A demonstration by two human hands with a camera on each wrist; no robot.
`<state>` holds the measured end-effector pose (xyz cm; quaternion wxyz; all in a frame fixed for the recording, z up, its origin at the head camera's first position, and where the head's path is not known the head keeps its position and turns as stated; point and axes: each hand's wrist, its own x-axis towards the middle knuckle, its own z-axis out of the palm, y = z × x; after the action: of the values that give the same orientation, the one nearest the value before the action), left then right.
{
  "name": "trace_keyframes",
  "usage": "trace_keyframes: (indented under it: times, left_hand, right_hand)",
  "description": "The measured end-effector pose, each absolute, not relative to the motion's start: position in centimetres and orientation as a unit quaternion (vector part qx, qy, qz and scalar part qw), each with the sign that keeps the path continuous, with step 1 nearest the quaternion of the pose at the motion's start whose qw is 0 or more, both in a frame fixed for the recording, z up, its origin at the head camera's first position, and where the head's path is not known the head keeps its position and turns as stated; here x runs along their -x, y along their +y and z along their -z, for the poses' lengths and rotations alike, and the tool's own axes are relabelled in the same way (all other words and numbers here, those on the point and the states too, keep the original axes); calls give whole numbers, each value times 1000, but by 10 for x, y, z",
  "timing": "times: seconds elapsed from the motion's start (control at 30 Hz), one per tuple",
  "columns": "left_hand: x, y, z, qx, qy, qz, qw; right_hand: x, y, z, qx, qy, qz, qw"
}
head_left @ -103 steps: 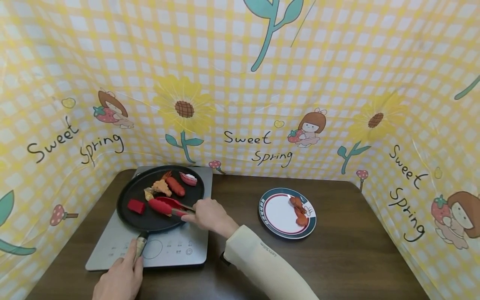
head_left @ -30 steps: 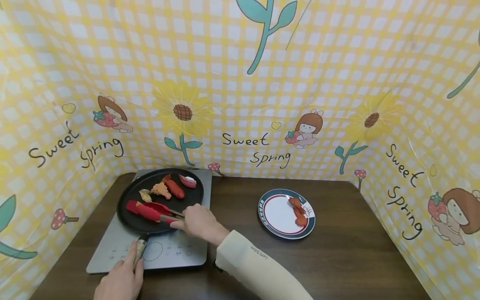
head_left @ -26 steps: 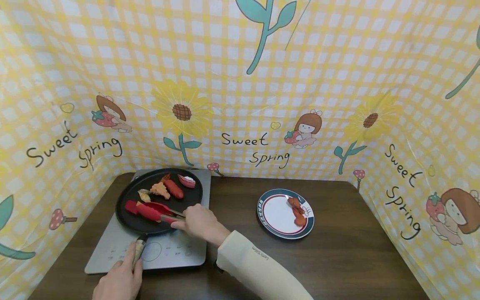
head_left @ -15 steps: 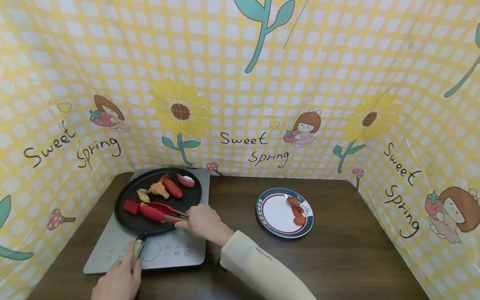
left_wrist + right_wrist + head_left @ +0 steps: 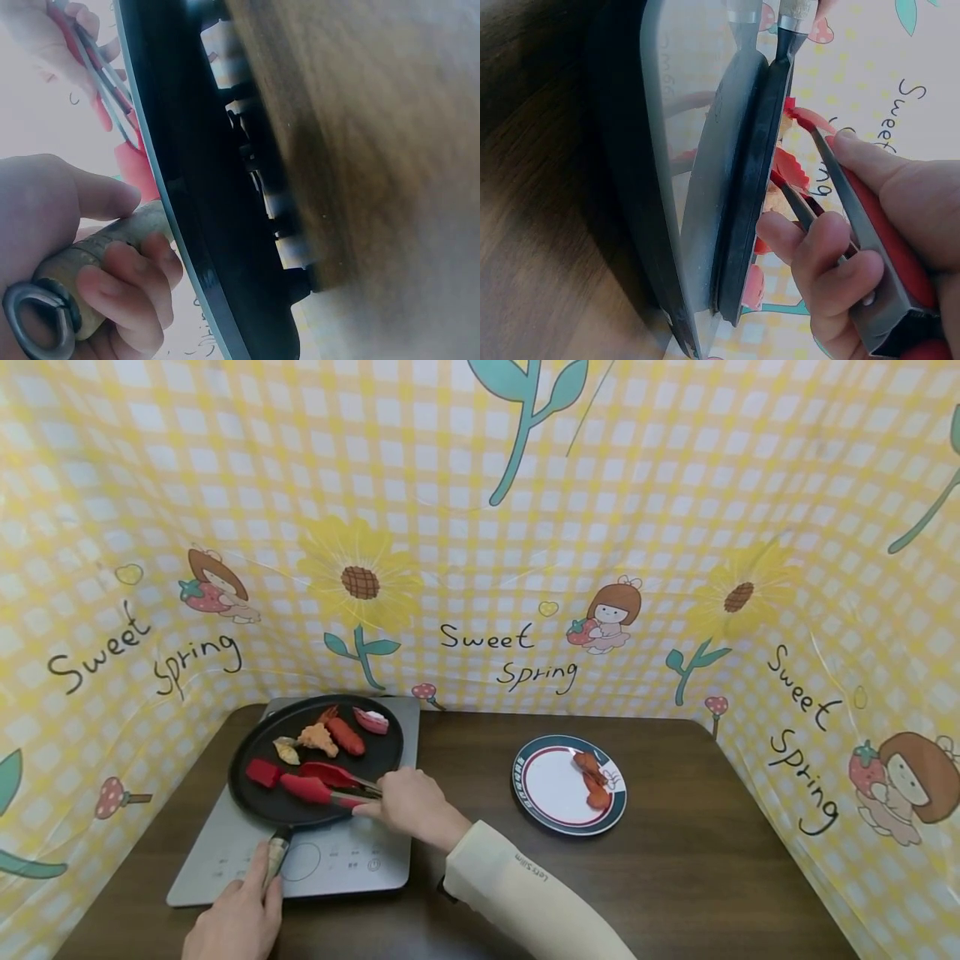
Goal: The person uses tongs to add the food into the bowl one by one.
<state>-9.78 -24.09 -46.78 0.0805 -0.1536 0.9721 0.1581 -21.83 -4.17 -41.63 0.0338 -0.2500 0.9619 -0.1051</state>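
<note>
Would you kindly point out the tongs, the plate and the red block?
Tongs [image 5: 309,789]: head view, nearer red end.
Plate [image 5: 551,787]: head view, bare white area.
Red block [image 5: 263,772]: head view, visible middle.

Bare table [image 5: 467,756] lies free between cooktop [image 5: 390,852] and plate [image 5: 551,785], its near end crossed by the right sleeve [image 5: 528,893]. Red tongs [image 5: 306,788] obstruct the near side of the pan [image 5: 261,737]; patterned cloth [image 5: 480,568] closes off the back.

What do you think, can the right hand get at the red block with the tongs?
Probably yes. The right hand holds the tongs, and their parted red tips are just beside the red block in the pan, with no other food seen between.
</note>
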Motion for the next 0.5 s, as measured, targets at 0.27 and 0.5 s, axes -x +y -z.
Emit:
trace_keyframes:
  times: [0.27, 0.5]
  left_hand:
    - [98, -238, 468, 165, 971, -155, 83]
    - [99, -239, 468, 164, 971, -152, 83]
  right_hand:
    - [218, -38, 412, 243, 961, 125, 32]
    - [217, -19, 404, 231, 957, 172, 23]
